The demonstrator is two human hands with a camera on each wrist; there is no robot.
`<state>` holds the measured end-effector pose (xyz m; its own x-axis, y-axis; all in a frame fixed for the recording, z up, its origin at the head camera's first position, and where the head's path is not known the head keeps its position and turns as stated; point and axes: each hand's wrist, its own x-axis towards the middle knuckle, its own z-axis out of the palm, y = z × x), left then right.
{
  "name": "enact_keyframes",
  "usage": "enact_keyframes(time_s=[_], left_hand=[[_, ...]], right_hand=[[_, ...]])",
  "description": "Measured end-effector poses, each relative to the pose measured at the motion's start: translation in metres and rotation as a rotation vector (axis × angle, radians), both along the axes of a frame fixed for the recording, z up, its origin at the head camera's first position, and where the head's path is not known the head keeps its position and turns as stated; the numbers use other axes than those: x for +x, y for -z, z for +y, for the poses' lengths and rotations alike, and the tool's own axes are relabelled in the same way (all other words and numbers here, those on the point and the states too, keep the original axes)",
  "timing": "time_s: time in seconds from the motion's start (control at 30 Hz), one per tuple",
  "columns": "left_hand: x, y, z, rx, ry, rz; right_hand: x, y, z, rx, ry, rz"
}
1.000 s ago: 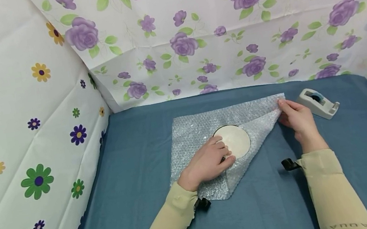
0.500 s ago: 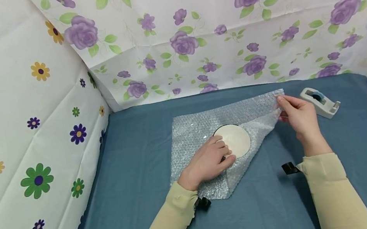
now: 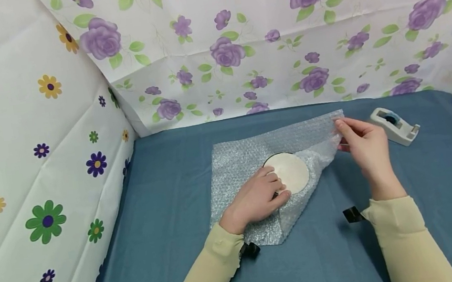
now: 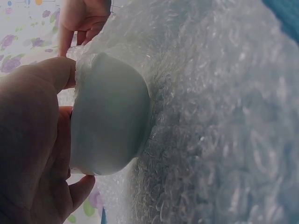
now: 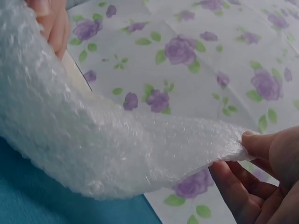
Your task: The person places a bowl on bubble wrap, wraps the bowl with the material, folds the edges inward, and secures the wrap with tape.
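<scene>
A white bowl point(image 3: 293, 172) with a dark rim line stands on a sheet of bubble wrap point(image 3: 230, 169), its mouth facing up. My left hand point(image 3: 256, 199) holds the bowl at its left and near side; in the left wrist view the thumb presses a fold of wrap against the bowl's wall point(image 4: 112, 116). Out to the right, my right hand point(image 3: 367, 147) pinches the raised far-right corner of the bubble wrap between thumb and fingers. That pinched corner point(image 5: 224, 142) also shows in the right wrist view, stretched away from the bowl. Part of the bowl's mouth is hidden by the left fingers.
A white tape dispenser point(image 3: 395, 126) stands just beyond the right hand. Blue cloth point(image 3: 164, 193) covers the table. Flower-printed sheets point(image 3: 181, 36) hang at the back and left side.
My right hand has raised the wrap corner and then drawn it slightly left, toward the bowl. The right-hand fold bends more. The left hand and bowl have stayed in place.
</scene>
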<state>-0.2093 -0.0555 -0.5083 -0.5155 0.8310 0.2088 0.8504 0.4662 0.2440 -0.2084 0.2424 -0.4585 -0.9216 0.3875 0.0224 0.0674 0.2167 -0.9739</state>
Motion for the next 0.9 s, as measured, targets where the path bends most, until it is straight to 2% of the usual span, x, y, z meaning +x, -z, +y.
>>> enact_keyframes(time_s=[0.17, 0.4, 0.73, 0.9], left_hand=[[0.0, 0.0, 0.001, -0.006, 0.0, 0.001], [0.0, -0.001, 0.001, -0.006, -0.009, -0.003], [-0.001, 0.0, 0.001, 0.008, -0.002, -0.007], [-0.001, -0.001, 0.001, 0.014, -0.004, 0.001]], right_hand=[[0.007, -0.005, -0.011, 0.049, -0.008, 0.026], [0.014, -0.009, -0.025, 0.149, -0.065, 0.092], [0.019, -0.011, -0.038, 0.307, -0.188, 0.164], [0.019, -0.009, -0.043, 0.415, -0.267, 0.14]])
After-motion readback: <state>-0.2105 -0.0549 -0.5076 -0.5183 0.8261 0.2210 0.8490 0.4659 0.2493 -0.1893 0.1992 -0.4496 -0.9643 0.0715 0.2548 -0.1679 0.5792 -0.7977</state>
